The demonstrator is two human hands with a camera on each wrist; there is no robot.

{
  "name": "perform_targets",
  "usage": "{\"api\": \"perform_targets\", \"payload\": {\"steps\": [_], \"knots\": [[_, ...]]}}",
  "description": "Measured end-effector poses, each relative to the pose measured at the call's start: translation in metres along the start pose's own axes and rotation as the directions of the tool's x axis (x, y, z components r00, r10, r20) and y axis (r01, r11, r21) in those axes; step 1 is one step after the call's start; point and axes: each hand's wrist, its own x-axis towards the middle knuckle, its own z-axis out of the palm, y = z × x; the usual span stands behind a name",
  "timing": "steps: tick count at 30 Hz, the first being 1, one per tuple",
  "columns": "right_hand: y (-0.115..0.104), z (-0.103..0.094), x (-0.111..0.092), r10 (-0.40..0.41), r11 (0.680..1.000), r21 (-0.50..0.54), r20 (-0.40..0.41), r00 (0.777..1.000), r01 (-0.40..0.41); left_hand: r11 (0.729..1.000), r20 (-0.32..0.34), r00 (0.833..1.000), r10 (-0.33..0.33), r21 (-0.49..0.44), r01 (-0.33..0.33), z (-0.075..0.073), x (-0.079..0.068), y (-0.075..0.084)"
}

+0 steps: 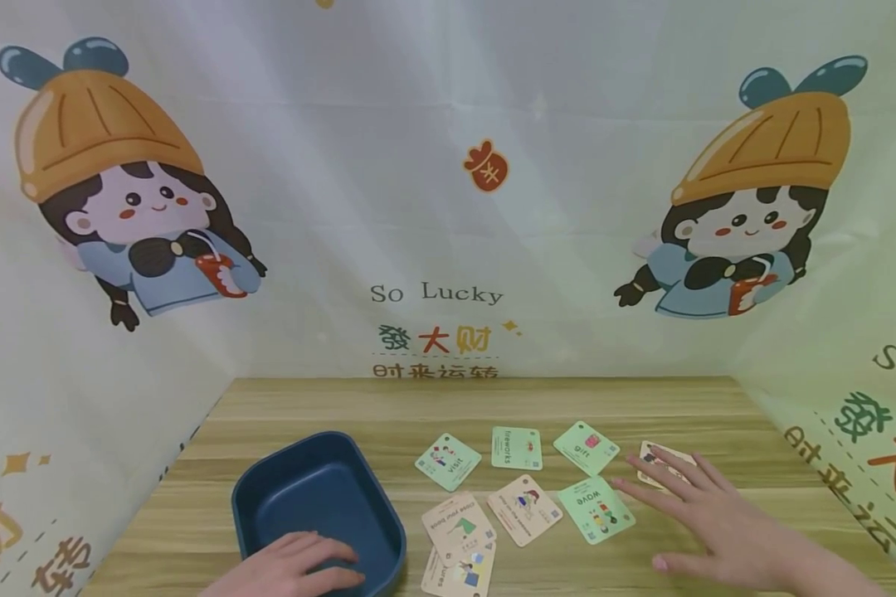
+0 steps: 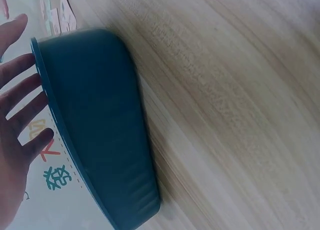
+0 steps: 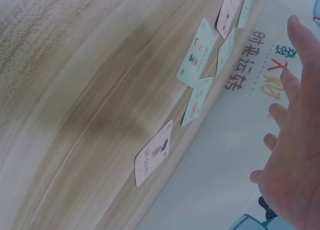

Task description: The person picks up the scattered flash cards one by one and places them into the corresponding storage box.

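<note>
My left hand (image 1: 299, 566) is over the near part of a dark blue open box (image 1: 242, 518), its fingers loosely bent and holding nothing. In the left wrist view the fingers (image 2: 25, 92) spread beside the box's rim; whether they touch it I cannot tell. My right hand (image 1: 724, 522) hovers above the table with spread fingers, partly hiding a pale pink card (image 1: 648, 458). That card (image 3: 153, 154) lies flat in the right wrist view. Nearest to its left are a green "wave" card (image 1: 596, 510) and a green "gift" card (image 1: 586, 448).
Green "fireworks" (image 1: 516, 448) and "visit" (image 1: 448, 462) cards lie in the back row. A pink card (image 1: 525, 510) lies before them. A "close your book" card (image 1: 459, 529) overlaps another pink card (image 1: 455, 576). Printed cloth (image 1: 567, 332) hangs behind the wooden table (image 1: 306, 406).
</note>
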Motion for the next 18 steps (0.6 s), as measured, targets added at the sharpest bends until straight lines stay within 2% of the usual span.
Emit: {"api": "perform_targets", "payload": {"steps": [6, 13, 18], "knots": [[0.004, -0.004, 0.004, 0.082, 0.995, 0.054, -0.003, 0.997, -0.081, 1.0, -0.031, 1.0, -0.004, -0.013, 0.004, 0.004, 0.002, 0.002], [0.011, -0.004, 0.008, 0.1, 0.995, 0.027, -0.014, 0.995, -0.1, 0.999, -0.022, 0.999, -0.039, -0.031, 0.038, 0.005, 0.003, 0.005], [0.011, -0.006, 0.015, 0.112, 0.993, 0.048, -0.03, 0.993, -0.11, 0.997, -0.01, 0.998, -0.067, -0.032, 0.066, 0.004, 0.003, 0.007]]}}
